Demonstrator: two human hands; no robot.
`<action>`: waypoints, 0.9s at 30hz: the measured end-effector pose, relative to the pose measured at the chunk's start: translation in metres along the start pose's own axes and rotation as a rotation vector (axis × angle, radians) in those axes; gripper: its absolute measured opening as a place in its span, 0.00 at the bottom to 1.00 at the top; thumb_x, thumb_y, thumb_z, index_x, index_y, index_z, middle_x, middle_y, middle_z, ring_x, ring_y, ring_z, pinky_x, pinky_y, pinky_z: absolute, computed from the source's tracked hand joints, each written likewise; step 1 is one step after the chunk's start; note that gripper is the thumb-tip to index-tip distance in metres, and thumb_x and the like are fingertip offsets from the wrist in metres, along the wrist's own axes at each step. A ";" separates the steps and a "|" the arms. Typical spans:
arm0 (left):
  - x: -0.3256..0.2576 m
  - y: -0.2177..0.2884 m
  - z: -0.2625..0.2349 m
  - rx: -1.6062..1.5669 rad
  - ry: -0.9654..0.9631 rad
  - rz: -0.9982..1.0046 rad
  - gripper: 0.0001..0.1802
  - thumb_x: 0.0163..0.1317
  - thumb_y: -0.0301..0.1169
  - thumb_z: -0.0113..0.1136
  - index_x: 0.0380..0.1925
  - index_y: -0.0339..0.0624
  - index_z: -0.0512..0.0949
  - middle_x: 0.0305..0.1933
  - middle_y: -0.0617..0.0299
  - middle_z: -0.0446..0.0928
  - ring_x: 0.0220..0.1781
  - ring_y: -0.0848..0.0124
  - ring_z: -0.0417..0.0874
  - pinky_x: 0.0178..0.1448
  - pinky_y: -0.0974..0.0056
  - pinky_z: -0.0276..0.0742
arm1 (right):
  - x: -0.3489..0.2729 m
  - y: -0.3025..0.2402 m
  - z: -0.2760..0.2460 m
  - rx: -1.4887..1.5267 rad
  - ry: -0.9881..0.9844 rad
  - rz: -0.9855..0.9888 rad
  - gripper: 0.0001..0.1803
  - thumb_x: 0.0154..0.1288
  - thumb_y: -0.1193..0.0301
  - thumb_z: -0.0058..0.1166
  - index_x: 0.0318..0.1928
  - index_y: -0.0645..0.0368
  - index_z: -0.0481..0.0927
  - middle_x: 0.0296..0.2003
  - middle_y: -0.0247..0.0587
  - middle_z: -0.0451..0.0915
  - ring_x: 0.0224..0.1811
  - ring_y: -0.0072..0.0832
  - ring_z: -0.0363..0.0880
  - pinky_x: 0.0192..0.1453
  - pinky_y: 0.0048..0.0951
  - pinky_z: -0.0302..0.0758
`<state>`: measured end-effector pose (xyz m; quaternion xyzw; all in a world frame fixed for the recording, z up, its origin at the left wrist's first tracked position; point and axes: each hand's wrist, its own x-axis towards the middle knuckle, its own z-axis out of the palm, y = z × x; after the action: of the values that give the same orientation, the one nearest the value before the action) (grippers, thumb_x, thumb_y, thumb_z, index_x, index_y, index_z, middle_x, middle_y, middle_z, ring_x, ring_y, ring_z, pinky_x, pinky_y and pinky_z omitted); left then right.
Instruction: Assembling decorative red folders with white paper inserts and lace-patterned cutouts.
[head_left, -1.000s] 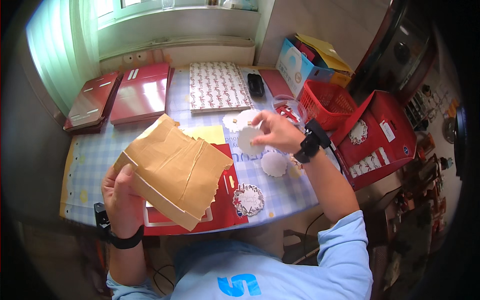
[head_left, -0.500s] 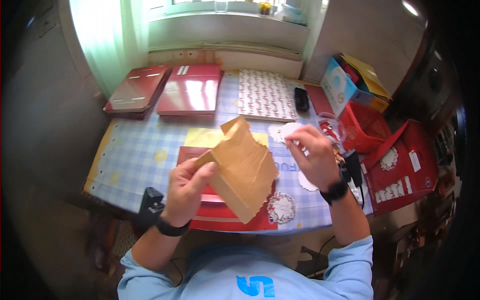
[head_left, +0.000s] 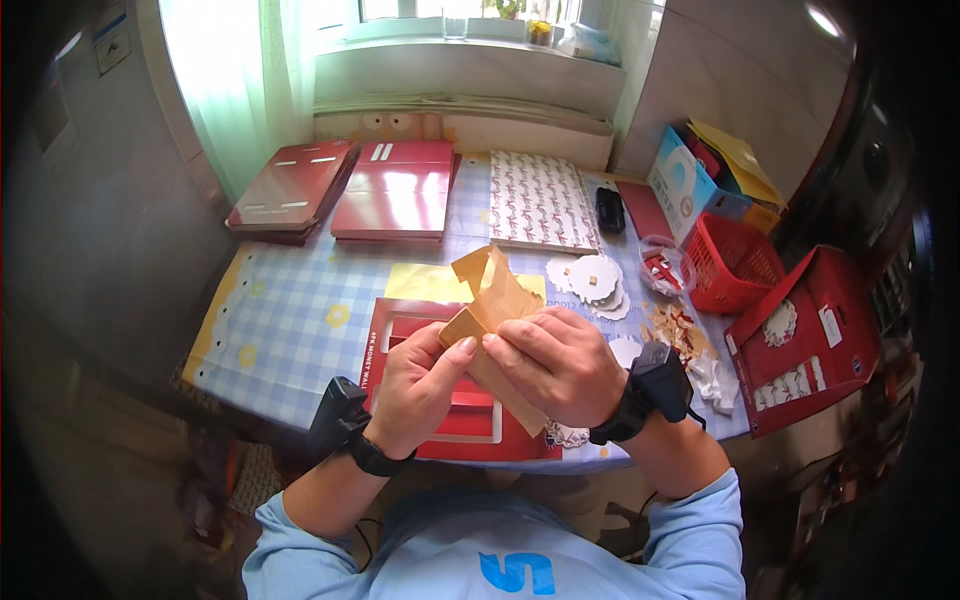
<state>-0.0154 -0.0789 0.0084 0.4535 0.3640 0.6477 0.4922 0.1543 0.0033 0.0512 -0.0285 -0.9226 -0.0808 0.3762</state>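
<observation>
Both hands meet over the near middle of the table at a torn, creased sheet of brown paper (head_left: 505, 298). My left hand (head_left: 418, 385) pinches its near left edge between thumb and fingers. Close beside it, the fingertips of my right hand (head_left: 565, 368) are closed on the same paper; anything small between them is hidden. Below the hands lies a flat red cardboard piece (head_left: 400, 315) with a pale rounded frame, on top of a yellow sheet (head_left: 415, 280). A round patterned paper tag (head_left: 568, 436) shows partly under my right wrist.
White scalloped tags (head_left: 594, 278), one with a small brown square, lie right of the hands, near a clear tub (head_left: 664, 268) and paper scraps (head_left: 676, 325). A red basket (head_left: 735, 265) and red folder (head_left: 810, 340) stand right. Red card stacks (head_left: 395, 190) and a patterned board (head_left: 542, 200) lie behind.
My right hand has come left from the white tags to the brown paper and closed on it. A small brown square now shows on the top tag.
</observation>
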 end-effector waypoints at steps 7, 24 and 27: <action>0.001 0.009 0.000 0.080 0.024 0.013 0.13 0.69 0.31 0.50 0.45 0.33 0.77 0.40 0.62 0.80 0.42 0.79 0.79 0.48 0.71 0.74 | 0.003 0.006 -0.003 -0.108 -0.041 -0.116 0.19 0.46 0.72 0.61 0.40 0.68 0.81 0.38 0.43 0.77 0.38 0.31 0.79 0.46 0.34 0.77; 0.002 0.009 -0.001 0.156 -0.053 0.062 0.14 0.72 0.31 0.49 0.45 0.30 0.78 0.40 0.64 0.81 0.41 0.82 0.77 0.46 0.74 0.74 | 0.002 0.004 -0.003 -0.057 0.000 -0.096 0.15 0.48 0.75 0.60 0.39 0.66 0.81 0.36 0.43 0.77 0.37 0.32 0.80 0.44 0.34 0.78; 0.001 0.012 0.001 0.143 -0.073 0.056 0.14 0.72 0.31 0.50 0.45 0.30 0.77 0.40 0.64 0.80 0.42 0.82 0.77 0.46 0.73 0.74 | 0.001 0.008 -0.003 0.033 0.005 -0.067 0.18 0.46 0.73 0.60 0.40 0.67 0.80 0.37 0.43 0.77 0.37 0.32 0.80 0.44 0.34 0.78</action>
<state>-0.0185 -0.0810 0.0195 0.5210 0.3783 0.6165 0.4532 0.1565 0.0107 0.0552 0.0089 -0.9232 -0.0780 0.3761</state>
